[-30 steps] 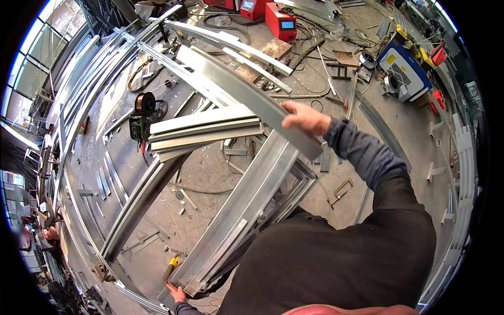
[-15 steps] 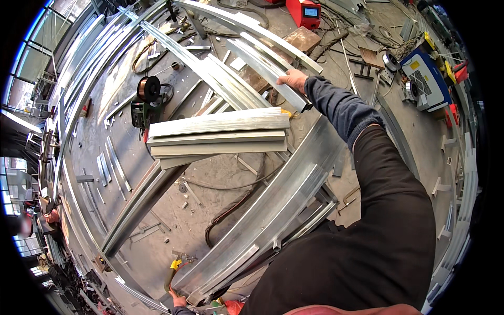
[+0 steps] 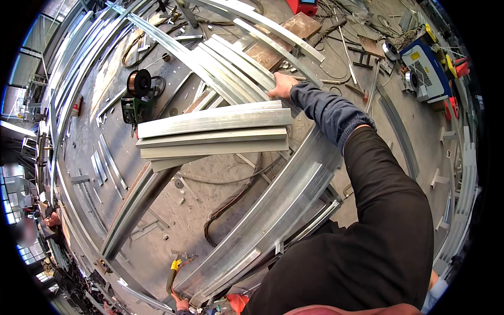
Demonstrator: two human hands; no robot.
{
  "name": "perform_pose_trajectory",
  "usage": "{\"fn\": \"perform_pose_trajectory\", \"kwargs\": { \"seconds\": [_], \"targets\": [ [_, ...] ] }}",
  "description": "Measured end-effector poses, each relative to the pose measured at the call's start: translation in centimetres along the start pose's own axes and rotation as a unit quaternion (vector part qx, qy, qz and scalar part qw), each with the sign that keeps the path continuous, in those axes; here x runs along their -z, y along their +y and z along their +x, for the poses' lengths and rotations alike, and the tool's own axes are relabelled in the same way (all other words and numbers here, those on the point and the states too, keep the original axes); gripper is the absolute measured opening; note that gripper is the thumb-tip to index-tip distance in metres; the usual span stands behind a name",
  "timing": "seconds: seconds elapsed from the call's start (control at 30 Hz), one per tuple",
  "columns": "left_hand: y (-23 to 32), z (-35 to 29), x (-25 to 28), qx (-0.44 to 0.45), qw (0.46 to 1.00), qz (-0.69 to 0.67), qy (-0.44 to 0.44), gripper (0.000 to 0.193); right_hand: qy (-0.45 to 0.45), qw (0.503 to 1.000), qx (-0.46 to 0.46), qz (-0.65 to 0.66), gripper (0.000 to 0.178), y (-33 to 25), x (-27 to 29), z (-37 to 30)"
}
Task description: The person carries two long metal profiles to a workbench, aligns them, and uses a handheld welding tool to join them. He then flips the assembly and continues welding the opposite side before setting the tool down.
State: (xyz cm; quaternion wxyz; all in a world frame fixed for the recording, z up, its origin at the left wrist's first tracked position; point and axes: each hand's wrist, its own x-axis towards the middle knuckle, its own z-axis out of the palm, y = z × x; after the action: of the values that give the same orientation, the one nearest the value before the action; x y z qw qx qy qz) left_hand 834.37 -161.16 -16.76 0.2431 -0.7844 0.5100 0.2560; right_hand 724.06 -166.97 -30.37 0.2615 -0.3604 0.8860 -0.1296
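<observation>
My right hand (image 3: pixel 284 85) is closed over the near end of a long silvery metal profile (image 3: pixel 247 62). That profile lies against several others like it, side by side. My left hand (image 3: pixel 181 303), low in the view, is at the lower end of a welding torch (image 3: pixel 171 280) with a yellow part; its fingers are partly hidden but appear wrapped round the handle. Beside the torch, a wide metal channel (image 3: pixel 252 210) slants up to the right. A short stack of metal profiles (image 3: pixel 215 131) lies crosswise in front of me.
A dark steel beam (image 3: pixel 139 210) supports the crosswise stack. A wire feeder with a spool (image 3: pixel 137 86) stands left. At right are a blue-and-white machine (image 3: pixel 426 76) and a curved-looking metal strip (image 3: pixel 399 131). Cables (image 3: pixel 231 205) and offcuts lie on the floor; a red machine (image 3: pixel 302 6) stands far off.
My right hand has moved left with the metal profile, which now lies close against the other profiles. My left hand and the torch have hardly moved. The view has shifted slightly.
</observation>
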Motion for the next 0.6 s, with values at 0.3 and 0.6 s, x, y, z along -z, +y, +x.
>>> {"fn": "perform_pose_trajectory", "kwargs": {
  "seconds": [0.3, 0.6],
  "targets": [
    [0.5, -0.3, -0.5, 0.032, 0.999, 0.017, -0.019, 0.127, -0.091, 0.993, 0.076, 0.005, 0.081, 2.7, 0.6, 4.0],
    [-4.2, 0.8, -1.8, 0.02, 0.999, -0.032, 0.017, 0.115, 0.083, 0.987, 0.137, 0.031, 0.056, -8.1, 3.7, 0.5]
  ]
}}
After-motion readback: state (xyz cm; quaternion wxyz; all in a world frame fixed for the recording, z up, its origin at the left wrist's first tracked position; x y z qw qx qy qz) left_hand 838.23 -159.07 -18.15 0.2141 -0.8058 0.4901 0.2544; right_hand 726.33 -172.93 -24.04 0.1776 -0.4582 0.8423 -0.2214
